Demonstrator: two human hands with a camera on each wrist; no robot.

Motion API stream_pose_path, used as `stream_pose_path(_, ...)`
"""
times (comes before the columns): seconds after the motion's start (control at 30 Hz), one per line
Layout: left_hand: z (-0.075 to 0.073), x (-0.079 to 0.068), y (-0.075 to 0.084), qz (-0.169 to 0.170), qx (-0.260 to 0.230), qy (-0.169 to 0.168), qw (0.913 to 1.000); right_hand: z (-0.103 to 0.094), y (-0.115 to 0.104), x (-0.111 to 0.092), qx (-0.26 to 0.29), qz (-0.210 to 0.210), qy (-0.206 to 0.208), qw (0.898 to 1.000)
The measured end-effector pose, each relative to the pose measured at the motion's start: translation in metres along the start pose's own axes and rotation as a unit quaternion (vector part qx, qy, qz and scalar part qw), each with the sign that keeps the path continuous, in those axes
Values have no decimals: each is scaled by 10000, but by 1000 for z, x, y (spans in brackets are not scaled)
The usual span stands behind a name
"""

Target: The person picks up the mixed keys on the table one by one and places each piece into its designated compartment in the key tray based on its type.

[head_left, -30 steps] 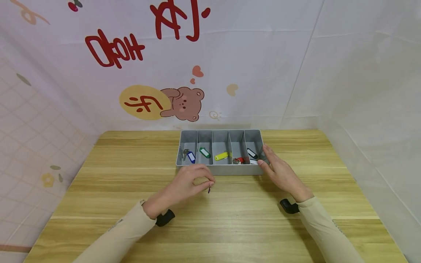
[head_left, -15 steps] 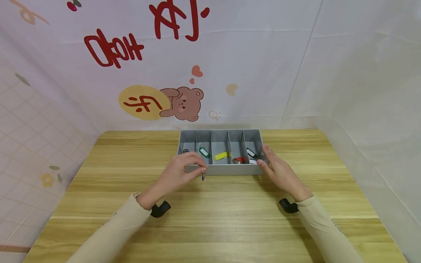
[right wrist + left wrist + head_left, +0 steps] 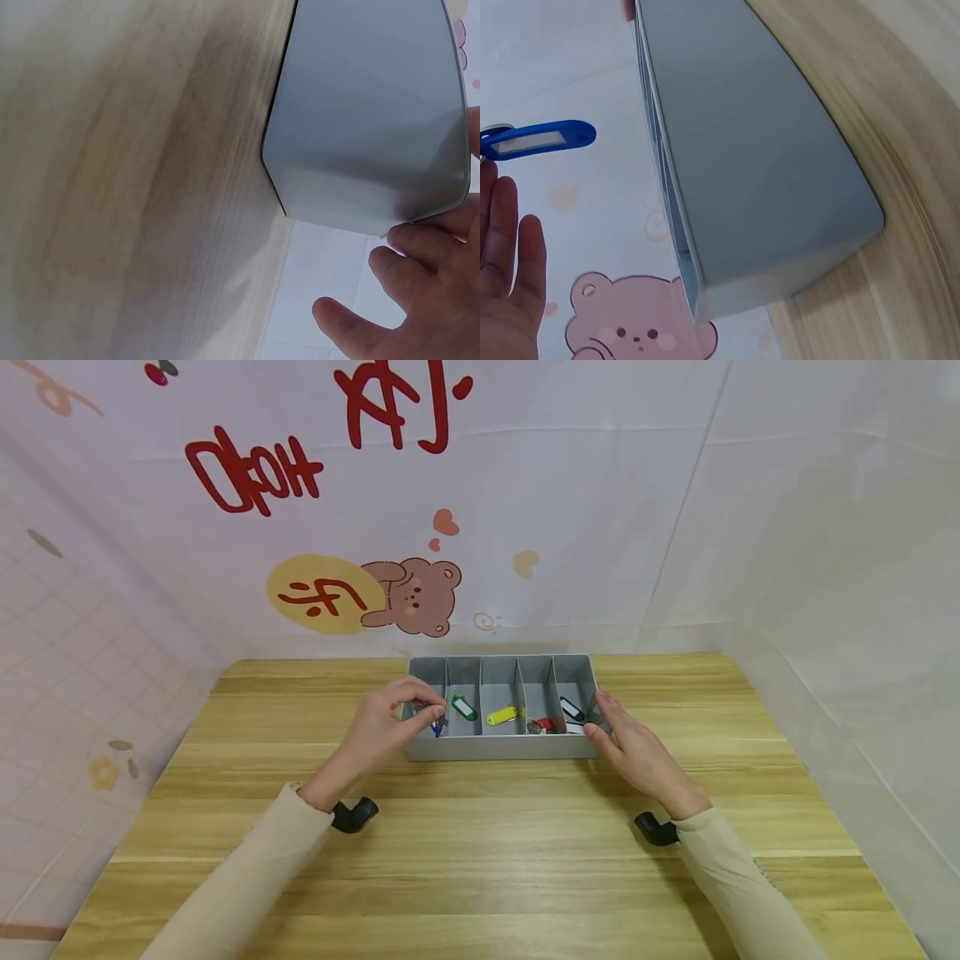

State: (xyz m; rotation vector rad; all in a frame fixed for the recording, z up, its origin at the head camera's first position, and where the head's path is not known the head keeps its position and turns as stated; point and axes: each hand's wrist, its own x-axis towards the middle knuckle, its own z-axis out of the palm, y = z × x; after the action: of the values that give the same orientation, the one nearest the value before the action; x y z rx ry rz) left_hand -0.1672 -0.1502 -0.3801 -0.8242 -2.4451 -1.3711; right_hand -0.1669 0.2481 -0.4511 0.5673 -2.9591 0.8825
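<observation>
A grey tray [image 3: 502, 747] with narrow compartments stands on the table, key tags inside it. My left hand [image 3: 375, 731] is over its leftmost compartment, pinching a key ring with a blue key tag [image 3: 577, 133] that has a white label. In the head view this hand covers much of that compartment. My right hand [image 3: 645, 760] rests on the tray's right front corner, thumb at the front rim and fingers along the end wall. A green key tag [image 3: 464, 707], a yellow key tag [image 3: 502, 717], a red key tag [image 3: 545, 725] and a black key tag [image 3: 572, 708] lie in the other compartments.
The wooden table [image 3: 480, 860] extends in front of the tray and to both sides. Close behind the tray rises a white printed backdrop [image 3: 600, 485] with a bear. Black wrist mounts [image 3: 356, 814] sit under both forearms.
My left hand has moved forward and left with the key tag, from in front of the tray to above the leftmost compartment. The right hand has stayed at the tray's corner.
</observation>
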Motion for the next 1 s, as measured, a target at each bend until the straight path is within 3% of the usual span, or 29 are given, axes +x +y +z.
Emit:
stream_pose_path(0.43,-7,5,-25,-567,217,400,9974,0,-1,0,56,-13,-12,10000)
stream_pose_path(0.7,-6,6,-40,-992,356,319,9939,0,-1,-1,74,-2,-19,10000)
stream_pose_path(1.0,-5,7,-55,-1055,833,75,9909,0,0,-1,50,17,-19,10000)
